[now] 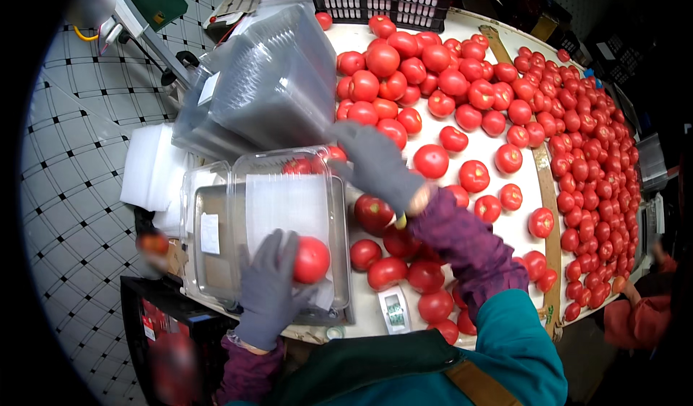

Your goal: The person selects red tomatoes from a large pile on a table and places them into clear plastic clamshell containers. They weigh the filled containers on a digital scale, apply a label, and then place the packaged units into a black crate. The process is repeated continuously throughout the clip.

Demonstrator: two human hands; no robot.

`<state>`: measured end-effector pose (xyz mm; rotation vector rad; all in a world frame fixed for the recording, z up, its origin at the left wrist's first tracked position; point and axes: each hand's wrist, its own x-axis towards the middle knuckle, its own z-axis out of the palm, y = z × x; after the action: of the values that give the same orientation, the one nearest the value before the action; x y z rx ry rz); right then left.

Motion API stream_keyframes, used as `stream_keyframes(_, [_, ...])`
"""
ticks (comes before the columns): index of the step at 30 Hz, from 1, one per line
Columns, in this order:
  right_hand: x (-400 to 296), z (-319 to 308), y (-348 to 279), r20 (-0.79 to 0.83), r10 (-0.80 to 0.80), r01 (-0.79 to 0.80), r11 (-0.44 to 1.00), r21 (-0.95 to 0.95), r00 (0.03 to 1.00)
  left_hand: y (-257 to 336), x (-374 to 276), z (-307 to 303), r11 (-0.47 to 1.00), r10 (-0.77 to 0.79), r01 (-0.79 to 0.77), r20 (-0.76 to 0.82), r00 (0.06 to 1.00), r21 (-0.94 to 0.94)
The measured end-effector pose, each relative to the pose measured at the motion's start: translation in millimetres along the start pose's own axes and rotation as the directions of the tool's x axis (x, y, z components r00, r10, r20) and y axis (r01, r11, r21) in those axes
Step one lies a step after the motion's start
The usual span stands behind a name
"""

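My left hand (273, 289), in a grey glove, has its index finger and thumb around a red tomato (312, 260) over the near right part of a clear plastic clamshell box (236, 211). A white foam sheet (287, 200) lines the box's right half. My right hand (376, 162), also gloved, is blurred at the far right corner of the box. One tomato (334, 154) shows between its parted fingers and thumb; whether the hand grips it I cannot tell. Another tomato (296, 166) shows at the box's far end. Under the box lies a metal tray (340, 222).
Loose tomatoes (431, 161) spread over the white table, bounded by a wooden strip (544, 189). Stacked clear boxes (270, 81) stand behind the clamshell, foam sheets (149, 162) to the left. A small digital display (394, 309) sits nearby. A person's sleeve (636, 319) appears far right.
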<state>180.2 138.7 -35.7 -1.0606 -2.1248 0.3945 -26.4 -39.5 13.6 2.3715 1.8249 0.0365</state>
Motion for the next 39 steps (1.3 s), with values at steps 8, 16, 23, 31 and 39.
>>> stream_keyframes(8, [109.9, 37.4, 115.5, 0.004, 0.562, -0.446, 0.661, -0.603, 0.827, 9.6, 25.9, -2.6, 0.966, 0.046, -0.045, -0.001, 0.999, -0.254])
stream_keyframes(16, [60.2, 21.6, 109.2, -0.387, 0.563, -0.464, 0.825, 0.323, 0.731, -1.9, 18.7, -4.8, 0.981, 0.158, -0.161, -0.041, 0.987, -0.109])
stream_keyframes(23, [18.2, -32.6, -12.0, -0.004, -0.119, 0.098, 0.806, 0.584, 0.993, 13.0, 53.6, -17.1, -0.654, -0.091, -0.008, 0.068, 0.993, -0.757])
stream_keyframes(31, [104.1, 30.6, 131.7, 0.107, 0.246, -0.178, 0.884, -0.433, 0.963, -20.1, 18.6, -7.2, -0.64, -0.252, -0.134, 0.042, 0.967, -0.756])
stream_keyframes(39, [67.9, 18.6, 118.3, 0.302, 0.527, -0.25, -0.169, 0.953, 0.794, -34.7, 11.6, -15.5, -0.185, -0.433, -0.1, -0.01, 0.901, -0.978])
